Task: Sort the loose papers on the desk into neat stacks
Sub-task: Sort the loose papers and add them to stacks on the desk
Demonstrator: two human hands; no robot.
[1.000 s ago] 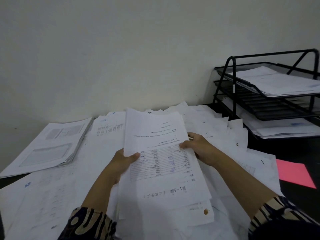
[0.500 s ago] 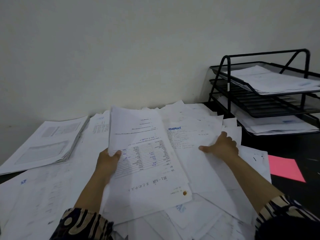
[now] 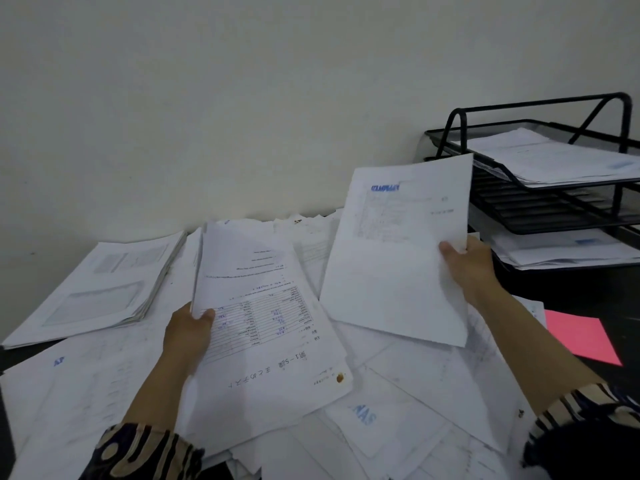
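Head view: the left hand [image 3: 188,332] is gripping a table-printed sheaf [image 3: 263,320]; the right hand [image 3: 469,263] is pinching a blue-stamped sheet [image 3: 398,258], stamp unreadable. Loose papers [image 3: 433,393] are covering the table [image 3: 571,292]. At two o'clock, a black tray rack [image 3: 540,206] is holding papers; at nine, a neat stack [image 3: 100,289] is lying.

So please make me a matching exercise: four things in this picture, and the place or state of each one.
Things:
1. sheet with blue heading
2. table sheet
3. pink paper
4. neat stack

Places:
A. lying flat at the desk's right edge
B. at far left by the wall
C. in the left hand
D. lifted by the right hand

Pairs: 1-D, 2-C, 3-A, 4-B
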